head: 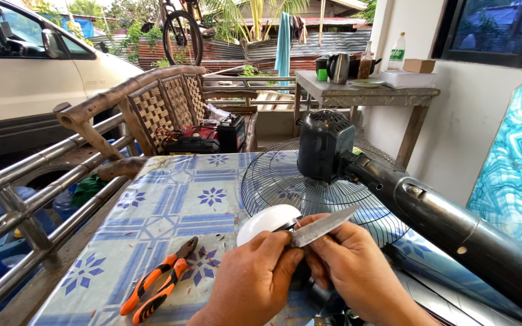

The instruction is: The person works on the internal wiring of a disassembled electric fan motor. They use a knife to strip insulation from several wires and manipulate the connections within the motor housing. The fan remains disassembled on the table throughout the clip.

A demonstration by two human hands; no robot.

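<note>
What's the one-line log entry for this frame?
left hand: grips wire | right hand: holds knife | pliers: on table | fan: lying down

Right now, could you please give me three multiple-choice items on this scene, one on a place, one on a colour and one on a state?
1. Where do the pliers lie?
A. on the patterned tablecloth, left of the hands
B. on the wooden side table
C. on the woven chair

2. What colour are the plier handles?
A. blue
B. orange
C. green

3. How does the electric fan stand?
A. upright on its base
B. laid down across the table
C. hung on the wall

Answers:
1 A: they rest on the cloth beside the left hand.
2 B: both grips are orange with black trim.
3 B: its pole slants across the table behind the right hand, which holds a knife blade.
</note>
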